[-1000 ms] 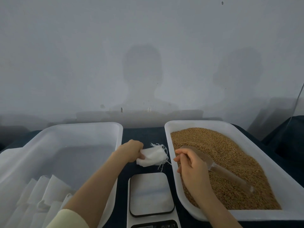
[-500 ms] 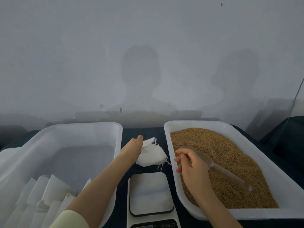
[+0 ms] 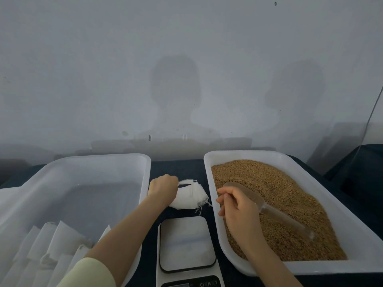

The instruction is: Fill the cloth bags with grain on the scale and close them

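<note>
The scale [image 3: 187,244] sits between a bin [image 3: 116,162] holding bags [image 3: 51,243], left, and a tray [image 3: 244,155] of grain [image 3: 290,204], right

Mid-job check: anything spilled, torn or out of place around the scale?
Only one thing: the cloth bag in the left hand has frayed threads hanging from its corner nearest the grain tub. Nothing looks spilled on the scale or the dark tabletop. The right hand holds the scoop.

Your left hand [image 3: 163,188], forearm outstretched, grips a cloth bag [image 3: 192,196]; your right hand [image 3: 238,212] hovers, fingers curled (hold unclear).
</note>
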Demonstrator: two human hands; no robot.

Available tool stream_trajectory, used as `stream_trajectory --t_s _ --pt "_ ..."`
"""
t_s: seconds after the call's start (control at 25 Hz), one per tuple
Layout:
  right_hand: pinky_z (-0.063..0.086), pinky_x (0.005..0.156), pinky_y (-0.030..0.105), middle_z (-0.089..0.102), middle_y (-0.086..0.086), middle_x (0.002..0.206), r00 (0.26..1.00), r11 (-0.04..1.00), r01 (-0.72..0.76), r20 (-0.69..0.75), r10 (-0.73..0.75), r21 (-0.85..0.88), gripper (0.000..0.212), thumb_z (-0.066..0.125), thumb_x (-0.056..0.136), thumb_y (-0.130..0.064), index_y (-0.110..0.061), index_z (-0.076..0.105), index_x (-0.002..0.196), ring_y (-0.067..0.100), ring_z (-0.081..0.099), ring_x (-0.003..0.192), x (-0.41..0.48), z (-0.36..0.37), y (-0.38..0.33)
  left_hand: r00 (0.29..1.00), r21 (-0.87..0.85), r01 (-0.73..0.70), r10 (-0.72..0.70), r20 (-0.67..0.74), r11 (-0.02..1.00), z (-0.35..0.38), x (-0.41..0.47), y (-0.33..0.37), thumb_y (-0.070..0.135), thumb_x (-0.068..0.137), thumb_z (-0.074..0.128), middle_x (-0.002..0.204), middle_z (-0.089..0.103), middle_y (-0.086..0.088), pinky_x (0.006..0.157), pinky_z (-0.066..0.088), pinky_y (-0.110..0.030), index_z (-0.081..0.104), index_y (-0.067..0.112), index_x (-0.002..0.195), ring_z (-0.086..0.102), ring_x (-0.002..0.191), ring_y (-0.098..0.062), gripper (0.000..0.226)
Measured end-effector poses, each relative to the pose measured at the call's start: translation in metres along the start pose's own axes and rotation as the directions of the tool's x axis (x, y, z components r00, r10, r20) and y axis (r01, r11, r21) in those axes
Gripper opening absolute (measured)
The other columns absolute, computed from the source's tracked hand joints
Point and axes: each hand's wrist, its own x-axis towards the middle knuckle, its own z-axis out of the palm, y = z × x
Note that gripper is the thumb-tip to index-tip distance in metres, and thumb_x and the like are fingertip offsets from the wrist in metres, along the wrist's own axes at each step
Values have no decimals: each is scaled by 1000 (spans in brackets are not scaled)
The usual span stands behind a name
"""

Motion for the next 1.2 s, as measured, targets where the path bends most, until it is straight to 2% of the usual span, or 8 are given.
stream_trajectory --t_s 0.16,0.24,0.36,0.44,0.64,0.72,0.84,1.2 --pt "49 59 16 63 -4 77 1000 1000 -5 3 5 -4 20 47 96 -8 -22 62 92 6 61 62 0 0 1 955 -678 206 -297 -19 706 -12 0 -5 9 95 40 104 62 -13 62 48 -33 46 9 125 59 77 -25 31" --pt "50 58 16 63 -4 77 1000 1000 -11 1 11 -3 20 47 96 -9 -22 62 92 6 61 62 0 1 0 900 -922 293 -398 178 252 -23 -1 -4 5 94 42 108 62 -18 65 56 -38 48 3 121 62 77 -28 28" --pt "51 60 19 63 -3 78 1000 1000 -20 4 20 -21 20 46 96 -9 -22 62 95 7 62 63 2 2 0 875 -891 274 -289 387 -362 -44 -18 5 8 97 44 95 62 -17 63 59 -44 48 6 108 64 78 -33 12" --pt "53 63 20 64 -4 79 1000 999 -18 20 18 -31 19 46 96 -11 -24 61 96 6 62 64 2 3 0 900 -943 224 -320 297 -244 -50 -32 10 18 98 44 91 62 -9 60 56 -33 55 14 98 62 78 -23 11" --pt "54 61 22 70 2 81 978 965 -172 148 144 198 18 49 96 -22 -18 66 97 13 67 69 13 9 -11 968 -838 -139 -107 -227 527 -40 -77 19 30 101 45 77 64 9 55 40 -7 66 28 98 56 63 2 22" --pt "54 62 26 72 9 82 932 876 -325 276 234 357 26 48 96 -30 -12 67 96 23 70 73 21 13 -19 907 -548 -342 117 -404 763 -30 -89 18 23 101 46 97 68 7 85 44 -11 68 23 106 59 97 4 22" --pt "53 58 24 72 11 77 908 828 -389 317 273 403 24 55 93 -24 -4 67 97 23 70 69 22 22 -22 908 -334 -351 230 -351 875 -16 -96 15 28 102 44 132 57 0 111 33 -37 60 18 125 42 132 -17 30" --pt "59 70 32 72 6 84 955 931 -263 207 213 254 12 67 85 -17 -10 64 93 16 71 73 14 31 -12 912 -16 -348 334 -237 937 -5 -106 15 23 99 45 161 11 -5 118 8 -46 18 24 151 6 148 -25 59"
